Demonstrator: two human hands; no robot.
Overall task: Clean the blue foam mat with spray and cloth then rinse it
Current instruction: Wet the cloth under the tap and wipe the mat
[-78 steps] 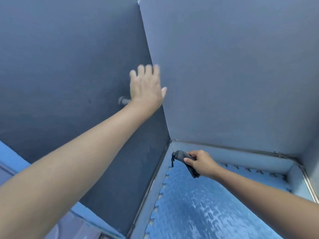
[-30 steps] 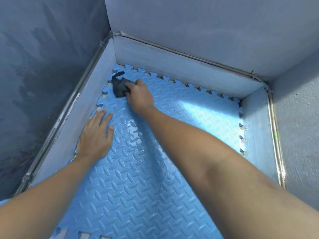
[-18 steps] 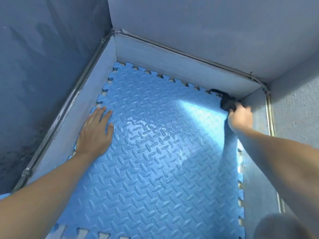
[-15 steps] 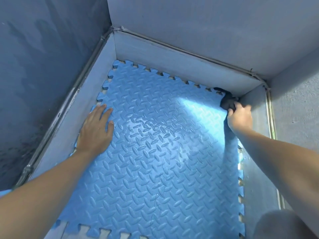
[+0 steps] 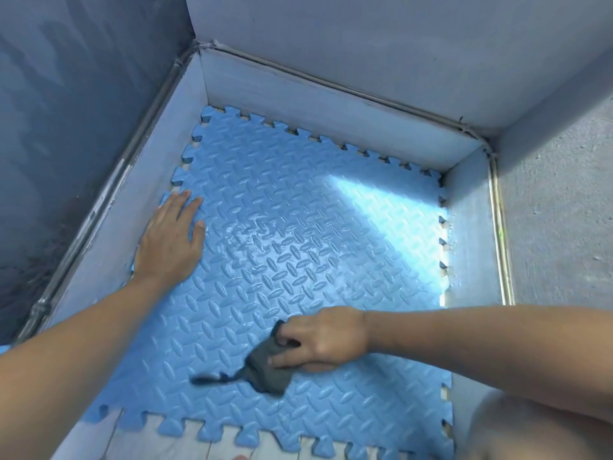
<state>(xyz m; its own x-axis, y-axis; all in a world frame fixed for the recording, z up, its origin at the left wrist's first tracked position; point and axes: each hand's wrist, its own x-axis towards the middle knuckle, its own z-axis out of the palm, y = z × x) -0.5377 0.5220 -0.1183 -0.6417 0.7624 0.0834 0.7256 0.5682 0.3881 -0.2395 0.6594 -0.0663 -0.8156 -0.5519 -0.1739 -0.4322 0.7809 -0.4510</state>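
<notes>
The blue foam mat (image 5: 298, 234), with a raised diamond pattern and jigsaw edges, lies flat on the floor in a walled corner; its middle looks wet and shiny. My left hand (image 5: 169, 240) rests flat on the mat's left edge, fingers straight. My right hand (image 5: 321, 338) grips a dark grey cloth (image 5: 268, 363) and holds it against the mat's near part; a thin strip of the cloth trails left. No spray bottle is in view.
Grey walls (image 5: 365, 44) with a low skirting (image 5: 331, 107) close in the mat at the left, far and right sides. A metal pipe (image 5: 109, 190) runs along the left wall's base. Bare light floor (image 5: 185, 449) shows at the near edge. My knee (image 5: 537, 429) is at bottom right.
My right hand carried the cloth from the far left corner to the far right corner, then toward me to the mat's near part. My left hand, once on the wall, stays flat on the mat.
</notes>
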